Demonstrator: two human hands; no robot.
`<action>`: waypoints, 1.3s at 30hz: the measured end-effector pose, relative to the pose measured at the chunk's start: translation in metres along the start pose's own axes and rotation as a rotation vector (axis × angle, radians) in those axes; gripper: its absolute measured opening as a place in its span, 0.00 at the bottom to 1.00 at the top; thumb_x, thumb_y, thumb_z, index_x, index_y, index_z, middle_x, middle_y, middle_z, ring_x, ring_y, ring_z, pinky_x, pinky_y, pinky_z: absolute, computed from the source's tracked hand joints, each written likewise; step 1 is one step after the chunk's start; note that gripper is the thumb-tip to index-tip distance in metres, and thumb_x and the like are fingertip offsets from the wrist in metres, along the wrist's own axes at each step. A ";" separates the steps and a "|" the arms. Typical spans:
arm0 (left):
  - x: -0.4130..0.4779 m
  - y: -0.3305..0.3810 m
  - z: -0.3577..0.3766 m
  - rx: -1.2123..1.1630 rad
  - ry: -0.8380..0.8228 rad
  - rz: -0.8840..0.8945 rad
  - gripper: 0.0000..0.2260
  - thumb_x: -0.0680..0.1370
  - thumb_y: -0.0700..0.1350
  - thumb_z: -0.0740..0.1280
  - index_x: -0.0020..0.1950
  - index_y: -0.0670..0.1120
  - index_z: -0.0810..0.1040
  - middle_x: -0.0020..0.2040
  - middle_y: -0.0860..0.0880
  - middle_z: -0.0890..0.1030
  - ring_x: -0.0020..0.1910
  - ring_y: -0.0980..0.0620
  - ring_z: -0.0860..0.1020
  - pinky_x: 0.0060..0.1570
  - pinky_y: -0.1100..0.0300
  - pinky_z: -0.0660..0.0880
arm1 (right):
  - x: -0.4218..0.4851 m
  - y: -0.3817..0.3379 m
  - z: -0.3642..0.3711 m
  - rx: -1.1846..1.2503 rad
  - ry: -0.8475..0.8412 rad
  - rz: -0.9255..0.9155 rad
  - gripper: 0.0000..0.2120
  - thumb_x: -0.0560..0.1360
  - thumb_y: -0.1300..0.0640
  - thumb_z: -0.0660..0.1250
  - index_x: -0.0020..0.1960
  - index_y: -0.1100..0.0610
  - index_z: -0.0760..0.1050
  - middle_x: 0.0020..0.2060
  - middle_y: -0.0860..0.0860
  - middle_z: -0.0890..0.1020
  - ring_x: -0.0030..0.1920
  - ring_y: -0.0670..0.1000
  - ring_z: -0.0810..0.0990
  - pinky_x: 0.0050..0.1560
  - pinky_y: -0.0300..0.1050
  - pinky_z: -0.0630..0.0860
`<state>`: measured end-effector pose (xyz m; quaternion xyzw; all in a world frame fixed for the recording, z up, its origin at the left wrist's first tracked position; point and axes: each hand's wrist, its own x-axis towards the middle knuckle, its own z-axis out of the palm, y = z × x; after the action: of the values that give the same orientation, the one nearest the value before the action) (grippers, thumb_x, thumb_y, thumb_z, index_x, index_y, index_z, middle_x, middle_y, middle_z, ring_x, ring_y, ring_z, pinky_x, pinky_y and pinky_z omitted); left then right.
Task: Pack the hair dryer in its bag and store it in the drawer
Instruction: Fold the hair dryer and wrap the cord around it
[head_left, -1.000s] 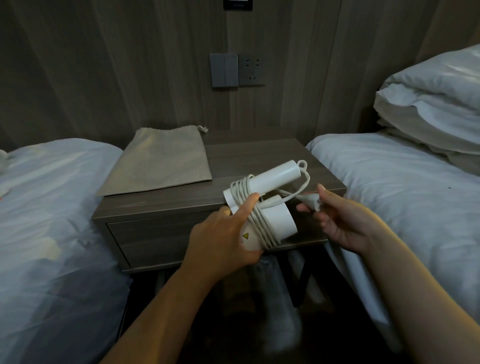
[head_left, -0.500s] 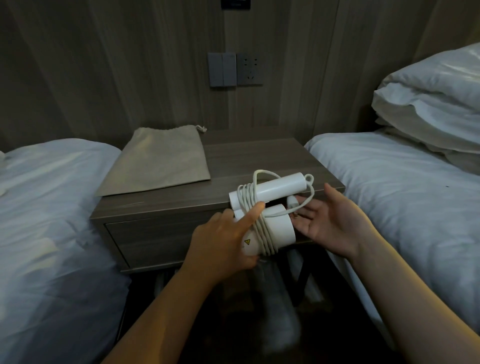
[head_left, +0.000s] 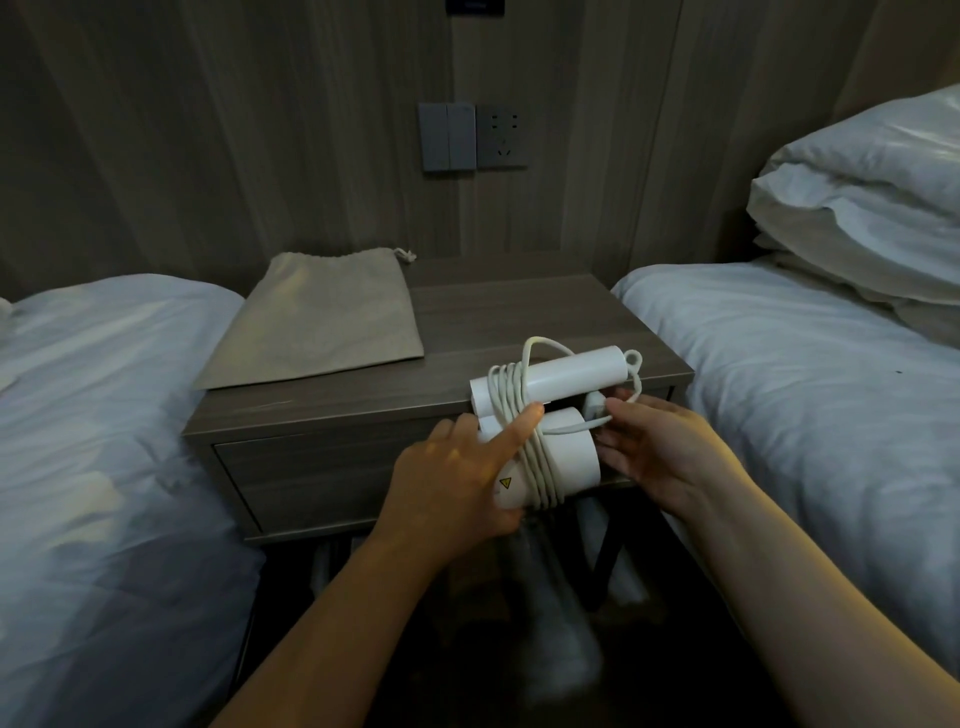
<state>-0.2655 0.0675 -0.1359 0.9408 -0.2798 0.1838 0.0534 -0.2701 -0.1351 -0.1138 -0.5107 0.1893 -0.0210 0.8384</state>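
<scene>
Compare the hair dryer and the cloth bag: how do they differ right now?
The hair dryer is white and bulky, its cord wound around it; the bag is beige cloth, lying flat. The left hand grips the hair dryer near the nightstand front edge, while the bag rests untouched on its top. Shared: neither is in the drawer, which is closed.

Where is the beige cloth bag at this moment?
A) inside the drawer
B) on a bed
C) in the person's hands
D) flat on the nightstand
D: the bag lies flat on the nightstand top, untouched, while the left hand grips the hair dryer.
</scene>
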 end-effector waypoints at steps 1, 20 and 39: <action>0.000 0.001 0.001 0.002 -0.005 0.010 0.43 0.66 0.63 0.69 0.71 0.63 0.44 0.51 0.46 0.73 0.46 0.49 0.73 0.36 0.59 0.69 | 0.001 0.000 -0.001 0.007 -0.003 0.018 0.04 0.74 0.66 0.64 0.46 0.59 0.74 0.41 0.57 0.82 0.39 0.54 0.82 0.36 0.46 0.82; -0.001 0.008 0.010 -0.011 0.091 0.016 0.45 0.57 0.60 0.75 0.71 0.56 0.61 0.42 0.45 0.77 0.35 0.48 0.76 0.26 0.59 0.72 | 0.005 -0.008 -0.009 0.129 -0.060 0.166 0.04 0.76 0.63 0.62 0.46 0.62 0.76 0.33 0.56 0.85 0.39 0.52 0.85 0.47 0.48 0.81; -0.002 0.020 0.015 -0.015 0.091 0.055 0.42 0.57 0.58 0.75 0.69 0.58 0.63 0.44 0.45 0.78 0.37 0.46 0.77 0.25 0.58 0.74 | 0.010 -0.014 -0.022 0.165 -0.072 0.218 0.11 0.73 0.73 0.56 0.48 0.66 0.74 0.39 0.61 0.82 0.38 0.57 0.85 0.43 0.52 0.80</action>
<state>-0.2728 0.0489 -0.1503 0.9229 -0.3042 0.2258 0.0679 -0.2664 -0.1627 -0.1136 -0.4169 0.2109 0.0729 0.8811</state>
